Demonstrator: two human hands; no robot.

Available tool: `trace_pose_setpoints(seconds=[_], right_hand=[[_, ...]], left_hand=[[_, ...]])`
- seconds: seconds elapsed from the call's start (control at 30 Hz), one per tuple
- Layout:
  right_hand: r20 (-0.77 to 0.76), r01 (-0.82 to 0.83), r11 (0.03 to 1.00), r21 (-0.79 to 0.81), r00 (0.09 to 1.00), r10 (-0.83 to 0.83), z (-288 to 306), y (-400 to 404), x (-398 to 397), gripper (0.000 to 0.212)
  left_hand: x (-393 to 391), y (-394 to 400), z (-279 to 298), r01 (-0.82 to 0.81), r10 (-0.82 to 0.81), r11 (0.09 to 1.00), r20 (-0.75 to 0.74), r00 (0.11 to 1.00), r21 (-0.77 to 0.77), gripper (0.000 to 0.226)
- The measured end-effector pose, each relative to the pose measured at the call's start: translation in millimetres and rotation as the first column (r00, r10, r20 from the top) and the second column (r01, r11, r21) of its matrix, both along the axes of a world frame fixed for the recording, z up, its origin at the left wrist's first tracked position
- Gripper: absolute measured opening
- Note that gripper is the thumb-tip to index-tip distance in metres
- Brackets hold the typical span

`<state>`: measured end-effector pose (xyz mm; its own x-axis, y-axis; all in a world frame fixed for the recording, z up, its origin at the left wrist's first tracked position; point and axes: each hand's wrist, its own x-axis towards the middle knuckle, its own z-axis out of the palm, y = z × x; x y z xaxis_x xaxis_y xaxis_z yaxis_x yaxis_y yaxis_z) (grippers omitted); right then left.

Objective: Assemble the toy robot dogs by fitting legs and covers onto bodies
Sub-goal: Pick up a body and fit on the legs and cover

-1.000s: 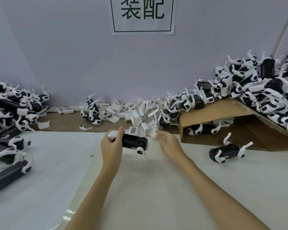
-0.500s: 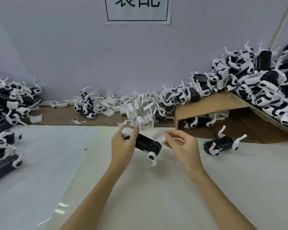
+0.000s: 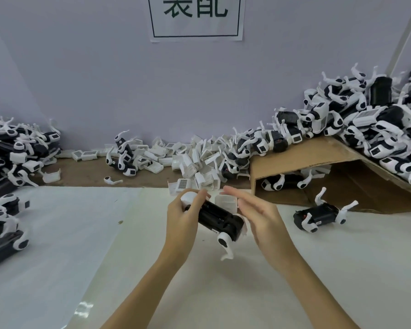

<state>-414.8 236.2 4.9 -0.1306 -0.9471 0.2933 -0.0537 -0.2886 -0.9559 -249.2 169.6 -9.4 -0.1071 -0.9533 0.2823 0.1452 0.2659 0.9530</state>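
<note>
1. Since half a second ago the right hand (image 3: 259,217) has spread — its fingers, then curled round a white cover (image 3: 226,203), now lie almost straight beside the body (image 3: 220,218).
2. Whether that hand still has hold of the cover I cannot tell; the cover sits between its fingertips and the body's far end, just touching both.
3. Left hand (image 3: 183,214) grips the body's near-left end, fingers curled over the white head piece (image 3: 189,198), and holds it above the table (image 3: 223,293), tilted down to the right.
4. One white leg (image 3: 226,245) hangs from the body's lower right corner, toe pointing down, clear of the table.
5. Behind the hands a heap of loose covers (image 3: 195,162) lies along the wall.
6. A cardboard flap (image 3: 301,157) leans to the right of it, finished dogs (image 3: 377,129) piled on its slope and a few tucked under it.
7. One dog (image 3: 318,216) lies alone on its back — legs up — on the table, right of the hands and well apart from them.
8. More dogs (image 3: 12,150) are stacked at the left edge.
9. A single loose leg (image 3: 112,180) lies on the brown strip near the wall.
10. A paper sign (image 3: 196,17) hangs on the wall above.
</note>
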Motion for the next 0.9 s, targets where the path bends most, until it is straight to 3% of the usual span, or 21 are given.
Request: trace_pose_setpoints(seconds=[0.13, 0.5, 0.67, 0.8, 0.9], right_hand=[[0.128, -0.089, 0.996, 0.022, 0.988, 0.085, -0.2, 0.6, -4.4, 0.041], [0.183, -0.276, 0.958, 0.076, 0.948, 0.258, 0.0, 2.7, -14.6, 0.031], [-0.122, 0.03, 0.999, -0.029, 0.992, -0.034, -4.4, 1.4, 1.2, 0.03], [-0.386, 0.135, 0.958, -0.253, 0.894, -0.228, -12.5, 1.1, 15.2, 0.037], [-0.479, 0.121, 0.946, -0.3, 0.839, -0.259, -14.8, 0.8, 13.8, 0.047]], left_hand=[[-0.6, 1.5, 1.9, -0.006, 0.007, 0.999, -0.036, 0.999, 0.041, 0.036], [0.2, 3.3, 2.2, 0.037, -0.037, 0.999, 0.026, 0.999, -0.002, 0.034], [-3.7, 2.5, -6.4, -0.011, 0.015, 1.0, 0.157, 0.987, -0.024, 0.043], [-6.9, 3.2, -9.5, 0.033, -0.04, 0.998, 0.16, 0.986, 0.045, 0.062], [-5.3, 1.9, -9.8, 0.044, -0.054, 0.996, 0.146, 0.988, 0.072, 0.063]])
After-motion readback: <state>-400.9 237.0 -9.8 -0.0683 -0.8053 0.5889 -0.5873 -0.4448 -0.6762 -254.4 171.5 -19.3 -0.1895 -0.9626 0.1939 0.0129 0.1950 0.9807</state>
